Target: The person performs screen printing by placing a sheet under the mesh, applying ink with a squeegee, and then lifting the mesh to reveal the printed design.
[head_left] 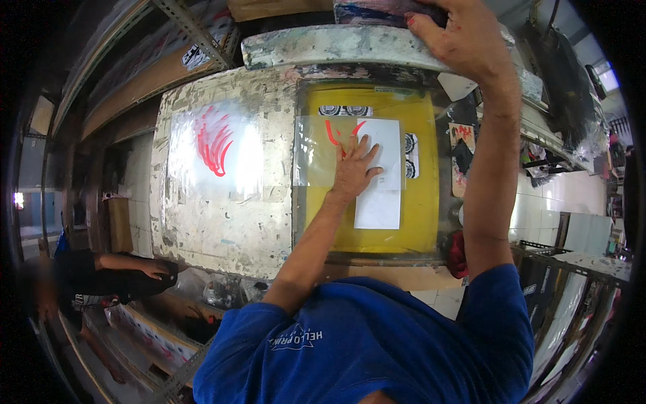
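Observation:
My left hand [353,172] lies flat with fingers spread on a white paper sheet [377,209] and a clear plastic film [313,158]. Red painted strokes [330,131] show near its fingertips. Underneath is a yellow screen-printing mesh [420,209] in a dark frame. My right hand [464,44] reaches to the far side, its thumb apart from the fingers, next to a purple-stained block [377,13]. Its fingertips are partly cut off by the upper edge, and red marks show on the thumb. On the left lies another clear sheet [185,155] bearing red brush strokes [215,148].
A paint-worn white board [229,229] fills the table's left half. A stained ledge [323,47] runs along the back. At lower left another person's hand [156,269] rests on dark clothing. Metal racks [572,262] stand at right. A red cloth-like bundle [457,254] sits near the screen's corner.

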Available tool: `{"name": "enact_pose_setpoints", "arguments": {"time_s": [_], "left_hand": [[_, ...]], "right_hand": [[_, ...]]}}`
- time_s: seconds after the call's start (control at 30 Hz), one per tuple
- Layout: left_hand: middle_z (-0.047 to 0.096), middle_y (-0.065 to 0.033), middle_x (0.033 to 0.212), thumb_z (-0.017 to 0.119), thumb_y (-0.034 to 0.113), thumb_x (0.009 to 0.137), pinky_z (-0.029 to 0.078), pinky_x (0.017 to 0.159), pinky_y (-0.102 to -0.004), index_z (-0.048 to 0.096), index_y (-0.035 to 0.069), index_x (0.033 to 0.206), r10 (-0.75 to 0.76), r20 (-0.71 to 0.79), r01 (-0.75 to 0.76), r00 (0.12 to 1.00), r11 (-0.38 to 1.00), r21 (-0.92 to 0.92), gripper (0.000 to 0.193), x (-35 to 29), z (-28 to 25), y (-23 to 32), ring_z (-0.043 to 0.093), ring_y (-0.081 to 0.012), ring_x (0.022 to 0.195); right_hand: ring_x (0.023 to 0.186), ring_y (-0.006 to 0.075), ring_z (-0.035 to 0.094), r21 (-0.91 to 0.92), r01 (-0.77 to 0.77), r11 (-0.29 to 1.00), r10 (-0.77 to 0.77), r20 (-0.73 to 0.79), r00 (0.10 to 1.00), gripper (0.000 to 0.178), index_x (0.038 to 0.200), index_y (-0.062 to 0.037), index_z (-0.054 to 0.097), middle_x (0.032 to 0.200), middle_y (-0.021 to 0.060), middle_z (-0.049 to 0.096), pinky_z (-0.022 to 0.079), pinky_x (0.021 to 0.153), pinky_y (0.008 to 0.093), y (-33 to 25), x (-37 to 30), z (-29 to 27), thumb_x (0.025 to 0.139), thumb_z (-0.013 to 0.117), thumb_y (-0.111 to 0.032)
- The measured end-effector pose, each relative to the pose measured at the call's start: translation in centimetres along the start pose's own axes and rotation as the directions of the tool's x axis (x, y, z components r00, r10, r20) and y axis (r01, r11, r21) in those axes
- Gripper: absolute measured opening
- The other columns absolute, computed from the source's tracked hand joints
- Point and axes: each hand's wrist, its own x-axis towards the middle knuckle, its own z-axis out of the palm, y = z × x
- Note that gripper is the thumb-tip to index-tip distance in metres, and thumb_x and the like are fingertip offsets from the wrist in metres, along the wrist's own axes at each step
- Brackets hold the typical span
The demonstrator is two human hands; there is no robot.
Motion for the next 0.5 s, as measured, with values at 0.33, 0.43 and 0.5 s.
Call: {"name": "enact_pose_setpoints", "arguments": {"time_s": [0.33, 0.43, 0.5], "left_hand": [[0.057, -0.0170, 0.131, 0.066, 0.023, 0.090, 0.046, 0.101, -0.0418, 0.047, -0.004, 0.135, -0.489, -0.529, -0.309, 0.694, 0.461, -0.832, 0.056, -4.9, -12.0, 3.2, 0.055, -0.0288, 0.119], [0.061, -0.0197, 0.126, 0.073, 0.001, 0.080, 0.047, 0.098, -0.0395, 0.055, -0.011, 0.126, -0.684, -0.366, 0.066, 0.631, 0.517, -0.853, 0.051, -9.3, -11.2, 2.9, 0.059, -0.0272, 0.111], [0.061, -0.0209, 0.127, 0.072, -0.003, 0.076, 0.047, 0.098, -0.0401, 0.053, -0.013, 0.129, -0.685, -0.271, 0.138, 0.677, 0.480, -0.866, 0.058, -12.1, -8.3, 2.0, 0.059, -0.0284, 0.111]], "right_hand": [[0.085, 0.0230, 0.059, -0.370, 0.169, 0.913, -0.208, -0.070, 0.976, 0.039, 0.109, -0.0201, 0.067, 0.084, 0.0044, 0.061, 0.040, 0.074, 0.0416, 3.1, -11.5, 7.6, 0.077, 0.068, -0.044], [0.090, 0.0252, 0.059, -0.311, 0.183, 0.933, -0.226, -0.110, 0.968, 0.038, 0.114, -0.0222, 0.066, 0.086, 0.0071, 0.062, 0.038, 0.078, 0.0435, 4.1, -16.4, 12.0, 0.080, 0.067, -0.039], [0.091, 0.0267, 0.061, -0.176, 0.132, 0.975, -0.145, -0.064, 0.987, 0.039, 0.117, -0.0237, 0.066, 0.086, 0.0090, 0.064, 0.037, 0.079, 0.0452, 5.4, -18.7, 13.7, 0.080, 0.066, -0.037]]}}
